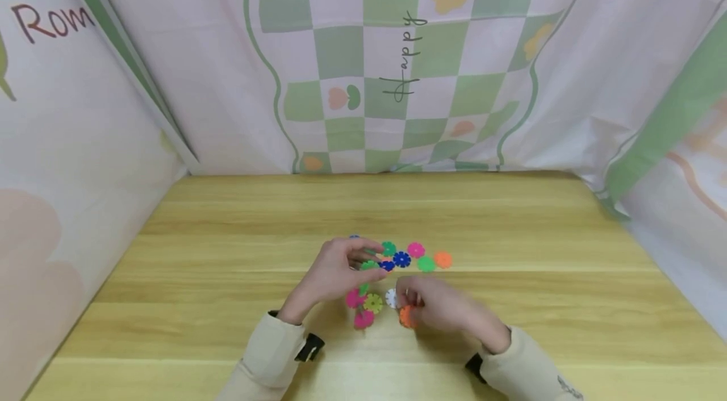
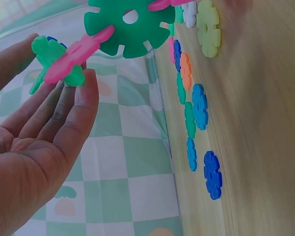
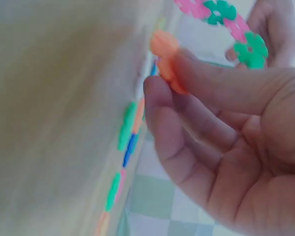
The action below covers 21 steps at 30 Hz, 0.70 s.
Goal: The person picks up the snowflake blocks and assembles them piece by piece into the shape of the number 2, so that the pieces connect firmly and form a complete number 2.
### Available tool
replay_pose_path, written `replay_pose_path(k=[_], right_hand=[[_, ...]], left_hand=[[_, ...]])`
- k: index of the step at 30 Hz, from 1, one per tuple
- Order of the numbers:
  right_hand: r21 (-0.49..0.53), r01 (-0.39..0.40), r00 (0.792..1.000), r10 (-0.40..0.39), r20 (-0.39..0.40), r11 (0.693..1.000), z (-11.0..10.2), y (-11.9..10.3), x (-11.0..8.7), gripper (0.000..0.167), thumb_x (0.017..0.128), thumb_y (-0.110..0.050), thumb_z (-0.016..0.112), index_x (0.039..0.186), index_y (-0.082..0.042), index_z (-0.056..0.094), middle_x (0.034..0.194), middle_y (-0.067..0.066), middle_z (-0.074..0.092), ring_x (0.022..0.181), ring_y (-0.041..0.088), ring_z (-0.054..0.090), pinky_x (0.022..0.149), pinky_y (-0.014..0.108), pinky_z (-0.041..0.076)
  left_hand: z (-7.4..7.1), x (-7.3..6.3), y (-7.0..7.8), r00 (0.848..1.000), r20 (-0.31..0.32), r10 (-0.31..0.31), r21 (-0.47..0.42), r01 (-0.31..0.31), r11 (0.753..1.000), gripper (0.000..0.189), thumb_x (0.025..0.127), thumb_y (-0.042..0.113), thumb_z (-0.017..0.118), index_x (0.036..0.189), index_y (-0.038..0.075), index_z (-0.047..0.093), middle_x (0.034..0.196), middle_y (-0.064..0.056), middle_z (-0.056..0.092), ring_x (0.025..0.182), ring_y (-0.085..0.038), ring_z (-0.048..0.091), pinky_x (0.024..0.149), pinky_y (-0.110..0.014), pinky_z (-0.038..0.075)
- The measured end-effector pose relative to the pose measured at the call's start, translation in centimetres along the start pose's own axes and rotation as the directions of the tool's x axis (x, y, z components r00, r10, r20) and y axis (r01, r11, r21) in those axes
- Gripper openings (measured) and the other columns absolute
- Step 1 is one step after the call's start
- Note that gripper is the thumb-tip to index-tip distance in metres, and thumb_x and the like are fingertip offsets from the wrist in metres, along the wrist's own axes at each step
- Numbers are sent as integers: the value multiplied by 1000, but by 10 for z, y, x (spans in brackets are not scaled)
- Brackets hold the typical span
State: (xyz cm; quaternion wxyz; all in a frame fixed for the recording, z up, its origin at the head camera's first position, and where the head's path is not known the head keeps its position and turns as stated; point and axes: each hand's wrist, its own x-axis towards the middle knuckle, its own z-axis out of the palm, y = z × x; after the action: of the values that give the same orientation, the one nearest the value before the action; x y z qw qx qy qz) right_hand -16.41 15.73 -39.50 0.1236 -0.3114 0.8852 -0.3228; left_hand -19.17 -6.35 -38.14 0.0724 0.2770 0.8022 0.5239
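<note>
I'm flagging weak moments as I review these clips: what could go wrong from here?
The left hand seems to hold the chain of green and pink discs near one end, so pressing on the free part might pull a joint apart. The right hand pinches only part of the orange piece, so it could slip. The white disc shows right beside that hand and might get nudged.

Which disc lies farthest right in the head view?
The orange disc in the far group, just right of the light green disc. Every other disc there sits farther left, including the orange piece in the right hand.
</note>
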Motion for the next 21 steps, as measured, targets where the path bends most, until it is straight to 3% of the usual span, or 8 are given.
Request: replay_pose_path(k=[4, 8, 12, 21], right_hand=[[42, 57, 980, -48, -192, 997, -9, 2, 1, 22, 80, 11, 66, 85, -9, 56, 80, 0, 61, 65, 9, 57, 57, 22, 50], [152, 39, 945, 14, -326, 988, -16, -1, 2, 17, 86, 9, 64, 91, -5, 56, 83, 7, 61, 58, 19, 63, 52, 30, 55], [247, 35, 924, 63, -376, 968, -20, -3, 2, 13, 88, 7, 63, 93, -3, 57, 85, 11, 61, 62, 27, 66, 56, 38, 57], [249, 111, 920, -5, -391, 962, -17, -2, 4, 12, 87, 4, 66, 93, -4, 60, 86, 10, 65, 63, 21, 68, 55, 36, 56]], left_hand=[[0, 0, 1, 1000, 1, -18, 4, 18, 1000, 33, 85, 19, 75, 115, 8, 67, 107, -8, 70, 92, -15, 67, 79, -28, 54], [0, 0, 1, 1000, 3, -13, 12, 13, 1000, 33, 84, 18, 75, 114, 8, 68, 107, -4, 70, 91, -14, 67, 77, -28, 54], [0, 0, 0, 1000, 19, 0, 18, -1, 1000, 32, 84, 18, 75, 114, 8, 68, 108, -4, 70, 89, -13, 68, 75, -28, 54], [2, 1, -1, 999, 41, 6, 7, -6, 1000, 34, 85, 18, 75, 115, 4, 67, 108, -10, 69, 89, -14, 68, 72, -27, 54]])
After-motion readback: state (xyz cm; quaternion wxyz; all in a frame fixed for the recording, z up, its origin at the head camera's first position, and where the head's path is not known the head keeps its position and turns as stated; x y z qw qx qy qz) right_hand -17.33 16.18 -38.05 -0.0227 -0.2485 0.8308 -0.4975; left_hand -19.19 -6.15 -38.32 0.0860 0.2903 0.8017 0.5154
